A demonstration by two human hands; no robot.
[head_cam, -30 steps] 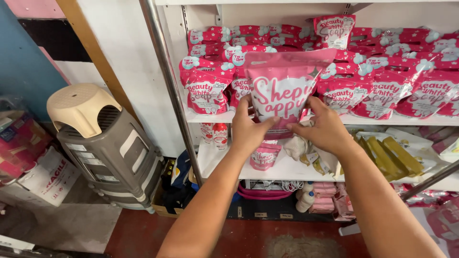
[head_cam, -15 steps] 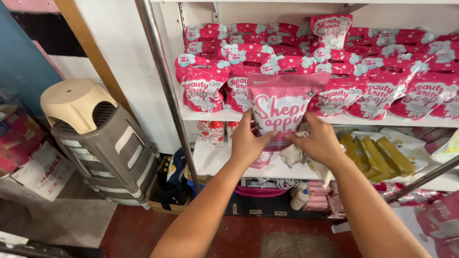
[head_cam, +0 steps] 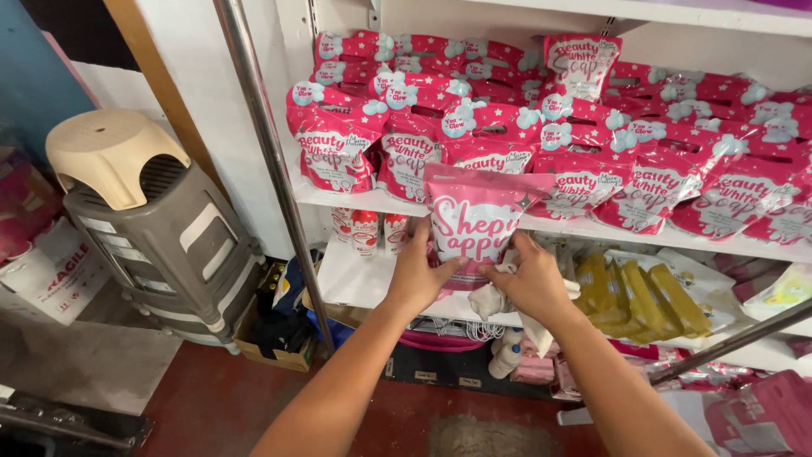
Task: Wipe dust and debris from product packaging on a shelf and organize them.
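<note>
Head view | pink pouch (head_cam: 475,224) was held upright in front of the white shelf (head_cam: 355,199), printed face kept toward the camera | left hand (head_cam: 420,275) and right hand (head_cam: 531,279) were closed on its lower corners | red soap packs (head_cam: 499,140) were stacked behind.

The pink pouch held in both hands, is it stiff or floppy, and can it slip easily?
The pink pouch is probably floppy: its top edge bends and creases while the left hand and right hand hold it from below. Its glossy film looks rather slippery, so a grip at both sides suits it. It seems light, as the fingers alone keep it upright.
</note>
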